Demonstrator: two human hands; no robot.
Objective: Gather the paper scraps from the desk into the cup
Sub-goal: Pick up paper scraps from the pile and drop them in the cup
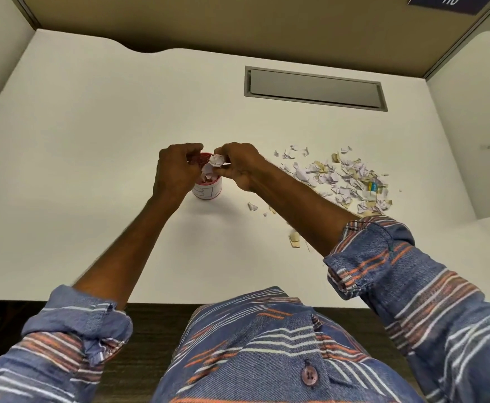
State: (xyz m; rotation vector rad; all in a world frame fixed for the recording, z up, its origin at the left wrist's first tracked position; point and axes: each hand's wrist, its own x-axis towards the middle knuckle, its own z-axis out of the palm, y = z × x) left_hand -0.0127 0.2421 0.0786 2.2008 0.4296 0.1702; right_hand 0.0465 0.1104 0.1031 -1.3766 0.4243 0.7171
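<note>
White worktop [98,146] fills the view, seen from above by the person standing at its near edge, with tan partition walls [238,21] along the far and side edges. A grey rectangular hatch [315,88] is set flush into the surface toward the far right corner.

Near the middle of the worktop stands a small cup [207,191], white outside with red markings and red inside. It is upright and already holds some paper pieces. Both hands meet right over its mouth. The left hand [177,170] is on the cup's left side, its fingers curled over the rim; whether they grip the rim or only rest against it cannot be told. The right hand [239,165] is on the cup's right side, its fingers [223,164] pinched closed around a wad of scraps [214,162], which sits just above the cup opening, between the two hands. A few white pieces hang down from the wad toward the inside of the cup.

To the right of the cup, toward the right edge, a loose pile [351,181] of torn white and beige paper is spread across the worktop, with one small blue and yellow piece among it. A few stray pieces [252,206] lie between the pile and the cup, and some beige ones [294,238] lie closer to the near edge, beside the right forearm.

Both sleeves [383,251] are blue with orange and white stripes, rolled up to the elbows.
</note>
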